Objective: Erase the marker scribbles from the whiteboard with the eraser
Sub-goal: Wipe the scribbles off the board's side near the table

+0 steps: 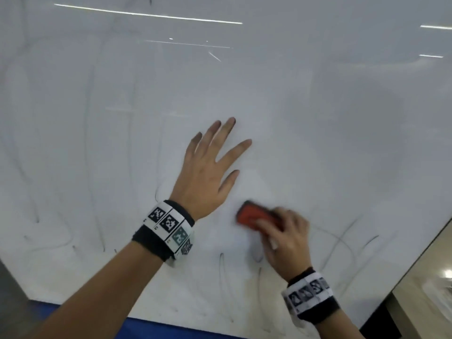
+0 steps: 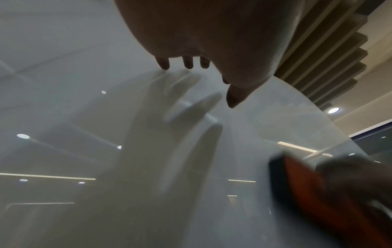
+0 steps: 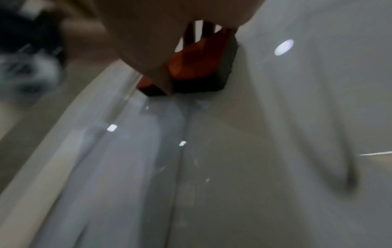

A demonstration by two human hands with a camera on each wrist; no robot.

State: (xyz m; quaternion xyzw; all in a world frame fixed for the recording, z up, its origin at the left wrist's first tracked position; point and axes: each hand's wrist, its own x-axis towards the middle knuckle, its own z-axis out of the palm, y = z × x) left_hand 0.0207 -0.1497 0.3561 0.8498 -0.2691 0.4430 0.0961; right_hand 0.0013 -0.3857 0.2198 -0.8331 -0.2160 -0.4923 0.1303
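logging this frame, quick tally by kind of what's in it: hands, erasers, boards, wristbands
hands: 2, the left hand flat on the board, the right hand gripping the eraser
erasers: 1, the orange eraser
whiteboards: 1, the whiteboard, faint marks left on it
marker wristbands: 2, left, right
total: 6

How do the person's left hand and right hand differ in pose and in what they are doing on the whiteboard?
The left hand lies with fingers straight and spread on the whiteboard, holding nothing; the right hand has its fingers curled round the orange eraser. The left hand looks sharp, while the right hand and eraser are blurred. The left hand sits higher in the head view than the right. Both wear black-and-white patterned wristbands.
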